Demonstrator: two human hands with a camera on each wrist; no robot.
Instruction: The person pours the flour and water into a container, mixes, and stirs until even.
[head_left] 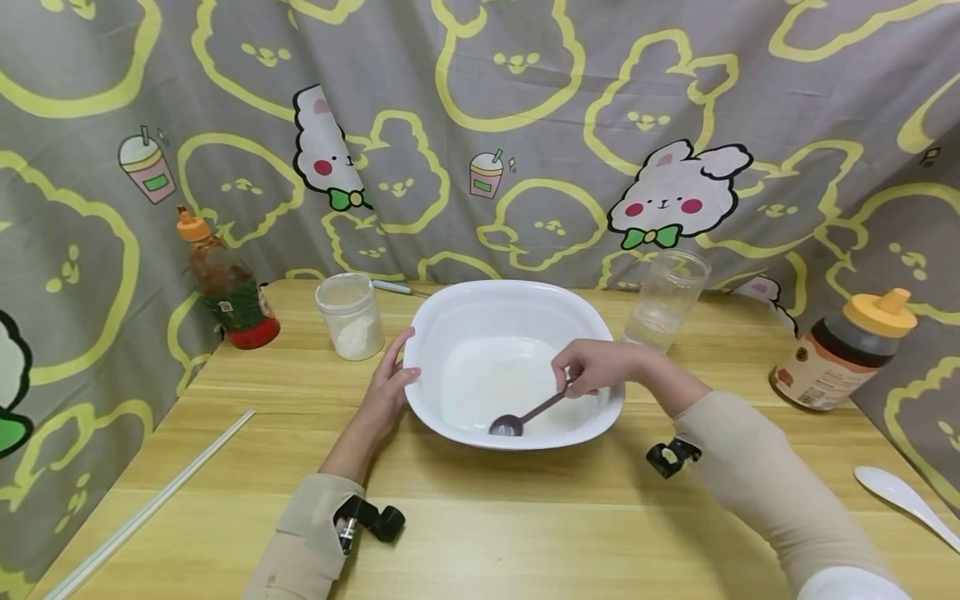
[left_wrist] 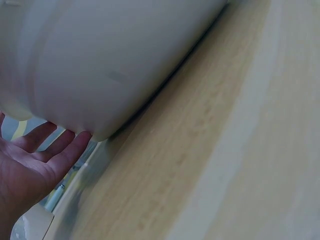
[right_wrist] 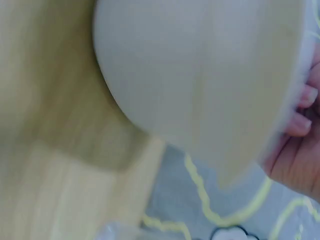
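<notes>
A white basin [head_left: 517,302] stands on the wooden table, with a pale layer across its bottom. My left hand [head_left: 388,387] holds its left side. The thumb lies at the rim, and in the left wrist view the fingers [left_wrist: 65,147] press against the outer wall. Over the basin's right part, my right hand [head_left: 600,367] grips the handle of a dark measuring spoon [head_left: 507,426]. The spoon's round bowl is low inside, close to the near wall. In the right wrist view the basin [right_wrist: 200,75] hides the spoon, and part of the right hand [right_wrist: 302,145] shows beyond its rim.
Left of the basin stand a jar of white powder [head_left: 352,329] and a red-based sauce bottle [head_left: 228,287]. Chopsticks [head_left: 161,500] lie near the left edge. A clear glass [head_left: 663,304], a yellow-capped bottle [head_left: 840,354] and a white spoon [head_left: 900,496] are on the right. A patterned curtain [head_left: 465,233] hangs behind.
</notes>
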